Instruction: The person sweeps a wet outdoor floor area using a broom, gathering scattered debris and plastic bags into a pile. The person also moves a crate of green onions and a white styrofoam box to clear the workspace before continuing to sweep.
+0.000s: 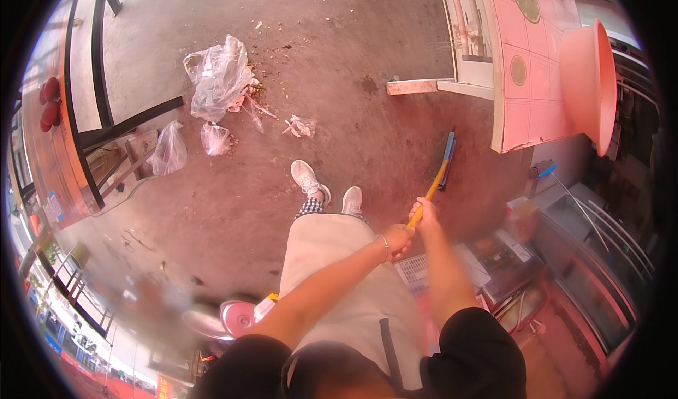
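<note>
Both hands grip the yellow handle of a broom or similar floor tool [437,177] to the right of my feet. My left hand [400,241], with a bangle at the wrist, holds the handle's upper end. Just beyond it, my right hand [424,212] is closed around the same handle. The tool's narrow blue-and-dark head [449,158] is at the floor; its exact type cannot be told. Farther left on the floor lie a large clear plastic bag [220,78] with scraps beside it, a smaller bag [214,138] and a crumpled piece of plastic [300,126].
A wooden table [55,155] with dark metal legs stands at the left. At the right is a pink tiled counter [522,118] bearing a large pink basin [588,86]. Another clear bag [169,149] lies near the table's legs. Small debris [286,46] dots the floor ahead.
</note>
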A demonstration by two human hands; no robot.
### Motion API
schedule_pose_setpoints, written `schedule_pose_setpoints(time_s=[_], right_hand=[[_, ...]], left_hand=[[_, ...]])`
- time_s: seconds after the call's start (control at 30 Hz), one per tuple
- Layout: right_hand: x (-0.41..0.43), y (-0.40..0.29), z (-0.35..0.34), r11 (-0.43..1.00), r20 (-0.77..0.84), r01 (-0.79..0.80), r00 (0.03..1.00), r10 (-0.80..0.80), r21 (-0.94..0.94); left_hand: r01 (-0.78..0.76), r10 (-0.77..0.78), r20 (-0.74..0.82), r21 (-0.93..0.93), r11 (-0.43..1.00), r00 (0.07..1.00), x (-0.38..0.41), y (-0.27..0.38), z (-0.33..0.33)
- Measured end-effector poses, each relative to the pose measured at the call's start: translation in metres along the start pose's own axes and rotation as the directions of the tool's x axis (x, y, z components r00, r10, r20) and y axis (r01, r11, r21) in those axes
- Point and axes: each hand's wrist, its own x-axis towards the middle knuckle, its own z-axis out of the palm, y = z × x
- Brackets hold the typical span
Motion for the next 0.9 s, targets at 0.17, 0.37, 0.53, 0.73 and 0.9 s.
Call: schedule_pose_setpoints(time_s=[0.17, 0.37, 0.53, 0.73, 0.9], right_hand=[[-0.020, 0.064, 0.109, 0.955, 0.032, 0.016, 0.999, -0.007, -0.296], [-0.148, 0.174, 0.249, 0.865, 0.586, 0.108, 0.775, 0.236, -0.490], [-0.213, 0.138, 0.265, 0.779, 0.678, 0.229, 0.665, 0.313, -0.584], [-0.144, 0.042, 0.259, 0.846, 0.611, 0.405, 0.782, -0.124, -0.348], [-0.050, -0.118, 0.269, 0.899, 0.341, 0.353, 0.904, -0.257, -0.260]], left_hand=[[-0.012, -0.004, -0.067, -0.233, 0.972, 0.998, -0.081, 0.006, -0.073], [-0.243, 0.146, -0.240, -0.451, 0.859, 0.960, -0.275, -0.056, -0.114], [-0.357, 0.247, -0.291, -0.429, 0.830, 0.924, -0.312, -0.069, -0.073], [-0.383, 0.371, -0.103, -0.336, 0.860, 0.923, -0.222, 0.004, -0.065], [-0.372, 0.416, 0.055, -0.353, 0.859, 0.908, -0.097, 0.143, -0.035]])
